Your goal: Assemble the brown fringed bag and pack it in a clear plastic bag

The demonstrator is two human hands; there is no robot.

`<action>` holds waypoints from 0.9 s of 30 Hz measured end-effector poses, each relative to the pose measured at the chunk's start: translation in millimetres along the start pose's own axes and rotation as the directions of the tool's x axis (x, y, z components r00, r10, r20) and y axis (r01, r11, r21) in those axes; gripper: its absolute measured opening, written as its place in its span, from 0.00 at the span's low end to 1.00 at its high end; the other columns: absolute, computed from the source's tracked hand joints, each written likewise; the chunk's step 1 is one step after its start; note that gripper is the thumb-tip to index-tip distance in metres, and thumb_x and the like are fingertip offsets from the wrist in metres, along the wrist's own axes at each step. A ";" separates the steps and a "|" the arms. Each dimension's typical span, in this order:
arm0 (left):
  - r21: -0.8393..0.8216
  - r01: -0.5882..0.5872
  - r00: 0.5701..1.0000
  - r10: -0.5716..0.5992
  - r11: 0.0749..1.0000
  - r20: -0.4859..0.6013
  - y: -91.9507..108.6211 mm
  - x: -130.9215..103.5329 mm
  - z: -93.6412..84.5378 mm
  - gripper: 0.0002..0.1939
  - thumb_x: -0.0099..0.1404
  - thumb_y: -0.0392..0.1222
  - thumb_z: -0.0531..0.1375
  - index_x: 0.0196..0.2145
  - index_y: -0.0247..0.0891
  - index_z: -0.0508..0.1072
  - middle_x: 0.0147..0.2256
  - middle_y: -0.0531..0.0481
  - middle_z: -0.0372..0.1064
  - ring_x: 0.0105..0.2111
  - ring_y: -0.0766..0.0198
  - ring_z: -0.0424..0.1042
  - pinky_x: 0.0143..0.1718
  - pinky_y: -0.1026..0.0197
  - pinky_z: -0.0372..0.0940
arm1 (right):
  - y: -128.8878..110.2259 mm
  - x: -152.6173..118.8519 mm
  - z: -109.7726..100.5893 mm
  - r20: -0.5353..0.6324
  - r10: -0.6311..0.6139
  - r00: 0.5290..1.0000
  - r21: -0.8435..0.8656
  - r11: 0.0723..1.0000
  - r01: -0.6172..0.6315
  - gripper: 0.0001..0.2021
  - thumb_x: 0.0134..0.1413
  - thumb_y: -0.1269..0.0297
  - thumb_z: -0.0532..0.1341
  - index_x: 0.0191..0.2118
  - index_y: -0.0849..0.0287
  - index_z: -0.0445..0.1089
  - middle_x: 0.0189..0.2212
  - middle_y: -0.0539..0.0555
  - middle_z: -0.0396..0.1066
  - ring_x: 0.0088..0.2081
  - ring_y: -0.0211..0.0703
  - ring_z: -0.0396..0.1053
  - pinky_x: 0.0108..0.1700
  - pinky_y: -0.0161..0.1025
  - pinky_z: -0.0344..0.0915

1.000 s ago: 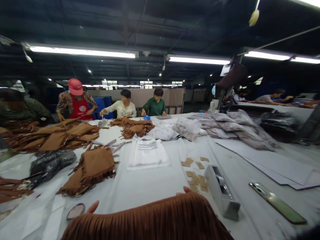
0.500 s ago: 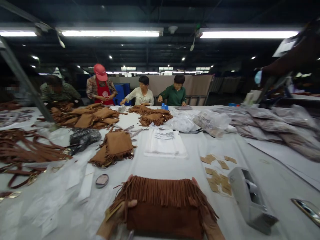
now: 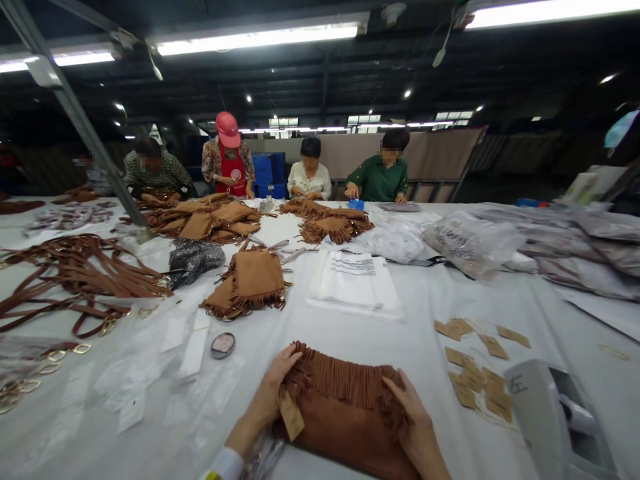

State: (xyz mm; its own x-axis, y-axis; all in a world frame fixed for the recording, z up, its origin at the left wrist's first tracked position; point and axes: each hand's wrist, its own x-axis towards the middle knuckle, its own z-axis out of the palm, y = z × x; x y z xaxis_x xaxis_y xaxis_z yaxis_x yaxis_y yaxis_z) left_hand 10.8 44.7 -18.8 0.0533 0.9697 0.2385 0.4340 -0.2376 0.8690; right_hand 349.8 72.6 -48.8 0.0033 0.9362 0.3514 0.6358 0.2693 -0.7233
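Observation:
A brown fringed bag [image 3: 345, 427] lies in front of me at the near side of the table, its fringe along the far edge. My left hand [image 3: 281, 373] grips its far left corner, and a tan paper tag [image 3: 291, 417] hangs beside that hand. On the right end, my right hand [image 3: 411, 407] is closed round the bag's edge with the fingers over the fringe. Some clear plastic [image 3: 265, 457] shows by the bag's lower left. The bag's underside and some fingertips are hidden.
Tan tags [image 3: 475, 383] and a grey tape dispenser [image 3: 555, 413] lie to the right. Leftward are a round tin [image 3: 223, 345], plastic bags [image 3: 135, 367] and brown straps [image 3: 85, 267]. Ahead are fringed bags [image 3: 257, 277] and white plastic sheets [image 3: 355, 283]. Several co-workers work across the table.
My view has turned left and tilted. My left hand has shifted to the bag's far left corner, and the bag's fringe looks more bunched. The tag now hangs in plain view.

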 end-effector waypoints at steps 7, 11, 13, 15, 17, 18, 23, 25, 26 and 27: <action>0.396 -0.024 0.997 -0.006 0.918 0.076 24.1 -24.7 30.6 0.25 0.65 0.42 0.55 0.60 0.46 0.60 0.63 0.44 0.54 0.64 0.48 0.48 0.62 0.35 0.47 | -14.1 -31.4 27.9 -0.041 -0.156 0.987 -0.312 0.940 0.136 0.24 0.61 0.55 0.49 0.56 0.66 0.65 0.64 0.69 0.48 0.63 0.60 0.52 0.59 0.56 0.60; 0.510 -0.128 0.980 0.029 0.851 0.197 43.3 -34.8 62.4 0.29 0.66 0.46 0.55 0.63 0.51 0.54 0.66 0.43 0.46 0.65 0.45 0.44 0.61 0.33 0.47 | -32.4 -44.9 46.1 -0.043 -0.268 0.962 -0.450 0.865 0.221 0.25 0.61 0.52 0.50 0.56 0.63 0.64 0.61 0.70 0.55 0.62 0.64 0.53 0.56 0.62 0.60; 0.512 -0.108 0.981 0.008 0.852 0.194 50.4 -36.6 73.9 0.31 0.66 0.47 0.55 0.64 0.48 0.51 0.67 0.40 0.41 0.65 0.42 0.43 0.61 0.33 0.48 | -38.4 -49.9 49.2 0.005 -0.315 0.949 -0.488 0.828 0.277 0.25 0.62 0.52 0.49 0.58 0.62 0.62 0.60 0.69 0.56 0.63 0.64 0.51 0.56 0.63 0.59; 0.493 -0.083 0.982 -0.014 0.866 0.190 56.7 -36.9 78.6 0.29 0.67 0.46 0.53 0.64 0.46 0.51 0.66 0.39 0.42 0.65 0.43 0.43 0.61 0.33 0.48 | -41.7 -52.8 48.3 0.032 -0.345 0.938 -0.506 0.804 0.313 0.25 0.63 0.53 0.48 0.58 0.63 0.60 0.60 0.70 0.56 0.63 0.63 0.50 0.57 0.62 0.58; 0.447 -0.079 0.983 -0.005 0.891 0.183 61.3 -36.5 74.5 0.27 0.68 0.43 0.50 0.64 0.46 0.53 0.66 0.40 0.45 0.65 0.47 0.45 0.61 0.34 0.48 | -43.5 -54.1 45.7 0.041 -0.376 0.926 -0.516 0.785 0.342 0.24 0.63 0.54 0.48 0.59 0.64 0.59 0.60 0.70 0.56 0.63 0.61 0.51 0.57 0.61 0.57; 0.416 -0.077 0.986 0.008 0.906 0.166 61.9 -36.0 68.7 0.25 0.69 0.42 0.49 0.63 0.46 0.54 0.65 0.42 0.48 0.65 0.49 0.47 0.62 0.35 0.48 | -44.7 -54.3 44.3 0.043 -0.393 0.918 -0.522 0.775 0.356 0.24 0.63 0.55 0.48 0.58 0.64 0.59 0.60 0.70 0.57 0.63 0.61 0.52 0.57 0.61 0.56; 0.365 0.142 0.989 -0.114 0.920 -0.097 36.4 -30.6 8.7 0.22 0.69 0.35 0.42 0.57 0.40 0.62 0.56 0.44 0.63 0.58 0.59 0.59 0.61 0.49 0.54 | -58.3 -56.2 37.2 0.040 -0.427 0.903 -0.542 0.750 0.379 0.25 0.61 0.56 0.50 0.60 0.62 0.56 0.60 0.70 0.57 0.61 0.61 0.56 0.58 0.64 0.50; 0.406 0.249 0.968 -0.207 0.879 -0.145 17.6 -27.7 -17.0 0.22 0.64 0.31 0.45 0.54 0.37 0.66 0.52 0.43 0.65 0.55 0.58 0.60 0.59 0.50 0.55 | -65.3 -57.5 33.2 0.101 -0.434 0.895 -0.532 0.737 0.417 0.29 0.59 0.52 0.52 0.62 0.60 0.53 0.61 0.69 0.55 0.61 0.62 0.54 0.59 0.66 0.48; 0.423 0.270 0.963 -0.233 0.865 -0.138 9.0 -26.2 -26.7 0.22 0.61 0.30 0.47 0.52 0.36 0.68 0.50 0.43 0.65 0.54 0.57 0.61 0.58 0.50 0.56 | -67.9 -58.1 31.2 0.142 -0.446 0.884 -0.526 0.722 0.449 0.31 0.58 0.50 0.53 0.63 0.59 0.52 0.62 0.68 0.55 0.62 0.62 0.54 0.59 0.67 0.47; 0.435 0.272 0.962 -0.246 0.858 -0.117 1.8 -24.7 -33.5 0.23 0.58 0.30 0.50 0.50 0.37 0.69 0.49 0.43 0.65 0.52 0.56 0.62 0.57 0.51 0.56 | -69.7 -58.6 29.4 0.181 -0.462 0.868 -0.521 0.704 0.484 0.33 0.57 0.48 0.54 0.64 0.58 0.50 0.62 0.67 0.54 0.62 0.63 0.53 0.59 0.67 0.46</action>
State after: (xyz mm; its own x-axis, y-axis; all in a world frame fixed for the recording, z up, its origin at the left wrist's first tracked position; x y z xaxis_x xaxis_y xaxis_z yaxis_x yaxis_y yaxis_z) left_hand -19.8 18.4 -8.6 -0.1606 0.9848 0.0662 0.7783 0.0851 0.6221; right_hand 282.6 5.6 -36.4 -0.4309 0.7289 0.5319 0.8509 0.5246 -0.0296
